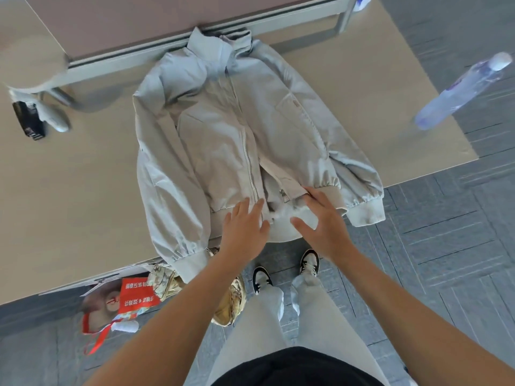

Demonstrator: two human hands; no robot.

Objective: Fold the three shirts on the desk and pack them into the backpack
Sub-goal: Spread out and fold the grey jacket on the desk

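A light grey zip-up jacket point(223, 129) lies spread face up on the beige desk point(69, 190), collar at the far side, sleeves down both sides. Its bottom hem hangs slightly over the near edge. My left hand point(243, 229) lies flat with spread fingers on the hem, left of the zipper. My right hand point(320, 218) rests with straight fingers on the hem right of the zipper, near the zip pull. A camouflage backpack point(228, 299) sits on the floor below the desk edge, partly hidden by my left arm and the jacket cuff.
A clear plastic water bottle point(462, 93) stands at the desk's right edge. A black item point(29, 121) and pale grey cloth lie at far left. A red bag point(122, 299) lies on the grey carpet beside the backpack. A partition point(195, 37) borders the far side.
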